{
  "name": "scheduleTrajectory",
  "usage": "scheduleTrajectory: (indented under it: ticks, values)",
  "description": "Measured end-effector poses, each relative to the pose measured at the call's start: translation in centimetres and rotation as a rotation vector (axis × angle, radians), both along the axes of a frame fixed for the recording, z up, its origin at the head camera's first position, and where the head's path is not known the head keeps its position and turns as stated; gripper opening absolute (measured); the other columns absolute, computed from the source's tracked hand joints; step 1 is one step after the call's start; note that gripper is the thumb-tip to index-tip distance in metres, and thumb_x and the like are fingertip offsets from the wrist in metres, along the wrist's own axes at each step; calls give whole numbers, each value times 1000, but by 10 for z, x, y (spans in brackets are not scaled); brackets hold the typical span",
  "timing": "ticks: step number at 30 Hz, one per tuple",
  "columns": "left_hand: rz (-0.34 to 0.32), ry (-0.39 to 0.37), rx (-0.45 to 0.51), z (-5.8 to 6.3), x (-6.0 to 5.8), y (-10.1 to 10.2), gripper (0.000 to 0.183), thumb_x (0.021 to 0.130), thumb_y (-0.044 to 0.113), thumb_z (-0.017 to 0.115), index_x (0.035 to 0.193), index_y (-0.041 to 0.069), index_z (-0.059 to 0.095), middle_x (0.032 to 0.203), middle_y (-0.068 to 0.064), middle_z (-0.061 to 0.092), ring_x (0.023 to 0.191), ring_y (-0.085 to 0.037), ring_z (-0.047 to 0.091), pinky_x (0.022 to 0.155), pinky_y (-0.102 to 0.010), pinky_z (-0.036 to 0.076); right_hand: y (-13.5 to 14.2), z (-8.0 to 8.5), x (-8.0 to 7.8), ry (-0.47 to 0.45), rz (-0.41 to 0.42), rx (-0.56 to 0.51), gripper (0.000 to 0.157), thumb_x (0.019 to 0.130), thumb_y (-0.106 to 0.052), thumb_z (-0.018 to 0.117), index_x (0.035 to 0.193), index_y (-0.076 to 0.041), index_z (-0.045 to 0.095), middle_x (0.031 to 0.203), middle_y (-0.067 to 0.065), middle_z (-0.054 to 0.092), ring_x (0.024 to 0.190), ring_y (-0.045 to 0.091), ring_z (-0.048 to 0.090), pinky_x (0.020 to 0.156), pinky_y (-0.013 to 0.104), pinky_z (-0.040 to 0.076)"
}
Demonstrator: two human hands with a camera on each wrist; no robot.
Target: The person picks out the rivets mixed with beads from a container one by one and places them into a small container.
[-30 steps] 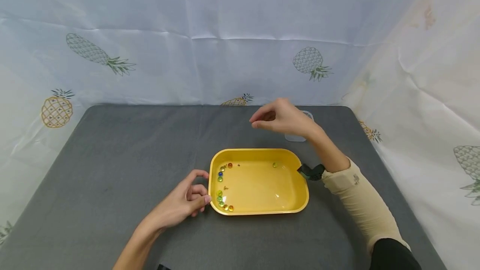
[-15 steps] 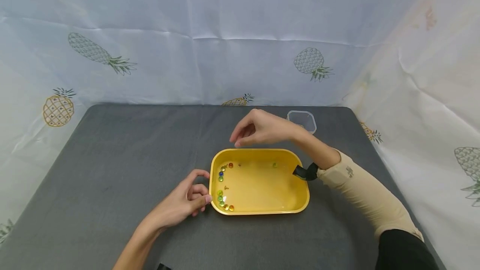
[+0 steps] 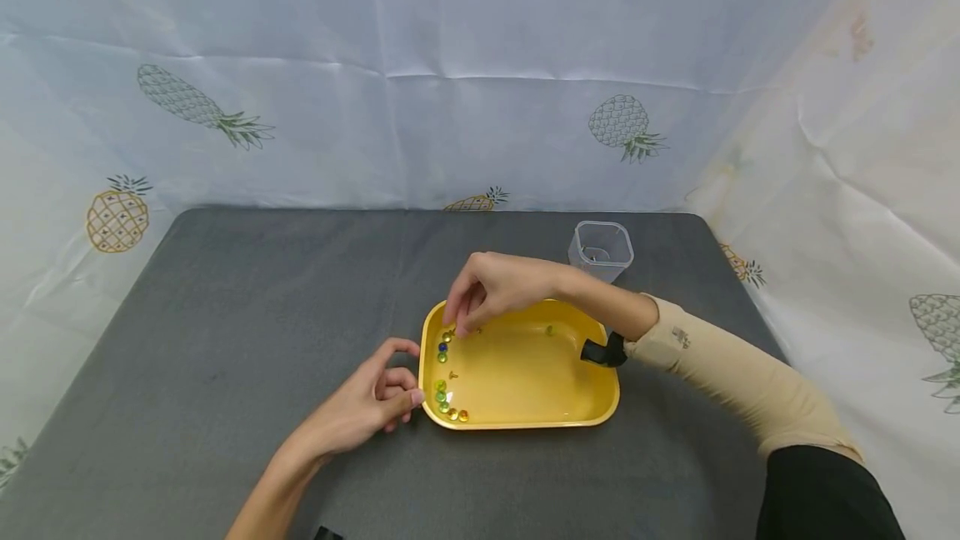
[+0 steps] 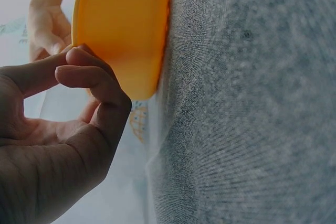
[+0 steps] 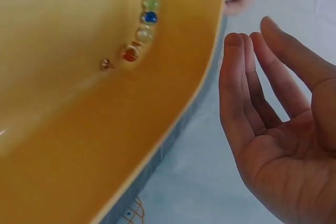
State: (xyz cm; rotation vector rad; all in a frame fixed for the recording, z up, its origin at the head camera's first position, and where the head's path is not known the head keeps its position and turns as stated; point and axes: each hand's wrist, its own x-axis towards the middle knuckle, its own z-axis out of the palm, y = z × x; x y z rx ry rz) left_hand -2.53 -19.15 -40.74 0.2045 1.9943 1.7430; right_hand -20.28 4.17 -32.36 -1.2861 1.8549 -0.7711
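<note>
A yellow tray [image 3: 525, 386] holds several glass marbles, mostly along its left wall. Among them are a blue marble [image 3: 442, 347], green ones and a red-orange marble [image 5: 129, 52]. Small brass-coloured pushpins lie there too, one pushpin [image 5: 106, 64] beside the red-orange marble. My left hand [image 3: 360, 402] pinches the tray's left rim, thumb at the edge and the other fingers curled. My right hand [image 3: 498, 286] reaches over the tray's far left corner, fingers pointing down. In the right wrist view its thumb and fingers are apart, with nothing between them.
A clear plastic box [image 3: 602, 248] stands behind the tray to the right, with small things inside. One lone green marble [image 3: 550, 330] lies toward the tray's right end. The grey tabletop [image 3: 247, 315] meets a white pineapple-print cloth [image 3: 480, 140] at the back.
My right hand has moved left and toward me, from beside the clear box to over the tray's far left corner. The box has come into full view. My left hand stays at the rim.
</note>
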Motion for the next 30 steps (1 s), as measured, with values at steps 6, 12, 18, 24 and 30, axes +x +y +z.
scheduleTrajectory:
  ticks: [6,12,18,24,30]
  values:
    - [-3,-4,4,0,0,0,56,107,9,65,150,0,30,91,-8,63,66,-9,55,59,-25,48,-5,-8,4,-43,32,58,24,95,-11,84,116,0,81,104,5,84,88,6,75,88,27,63]
    - [-4,-11,9,0,1,-1,54,107,9,65,149,1,31,91,-8,64,66,-8,55,60,-24,48,-12,-16,8,-116,76,118,23,96,-6,81,118,3,79,101,8,84,88,6,76,88,25,62]
    - [-8,-4,20,0,1,-1,54,107,9,64,149,0,31,91,-7,64,66,-7,55,60,-25,48,-19,-28,12,-183,92,187,24,96,3,77,120,6,77,101,13,84,88,3,76,88,22,61]
    - [-10,-3,8,-1,1,-1,54,107,9,64,148,0,31,91,-9,63,66,-7,55,60,-25,48,-22,-42,18,-175,90,258,24,94,7,76,118,4,77,99,14,83,84,2,74,84,19,59]
    - [-3,-5,-4,-1,0,-1,54,107,9,64,149,0,31,92,-10,64,65,-7,55,59,-25,49,-25,-50,23,-121,109,285,23,92,6,79,115,4,77,98,17,83,77,0,69,75,16,56]
